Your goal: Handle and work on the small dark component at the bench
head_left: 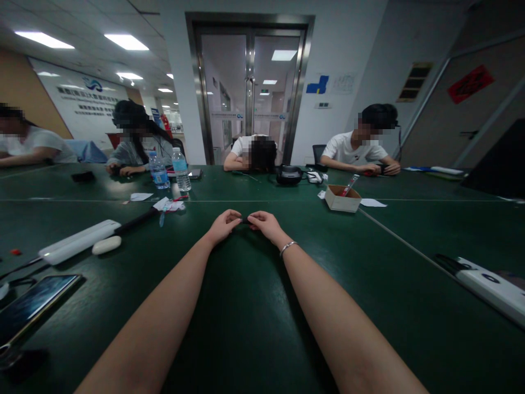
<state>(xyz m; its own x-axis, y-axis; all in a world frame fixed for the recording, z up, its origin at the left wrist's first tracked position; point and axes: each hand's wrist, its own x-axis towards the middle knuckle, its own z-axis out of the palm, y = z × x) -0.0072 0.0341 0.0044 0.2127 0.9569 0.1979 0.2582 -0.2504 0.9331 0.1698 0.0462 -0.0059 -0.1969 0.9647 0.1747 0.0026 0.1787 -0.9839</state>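
Both my arms stretch out over the dark green table [254, 306]. My left hand [223, 224] and my right hand [264, 223] meet at the middle, fingers curled and pinched on a small dark object [245, 220] held between them. It is too small to name. A thin bracelet [287, 247] circles my right wrist.
A phone [33, 303] lies at the near left, beside a white power strip [80, 241] and a white oval piece [106, 245]. Two water bottles [170, 169] and a small cardboard box [342, 198] stand further off. Another white strip [492, 287] lies right. Several people sit at the far side.
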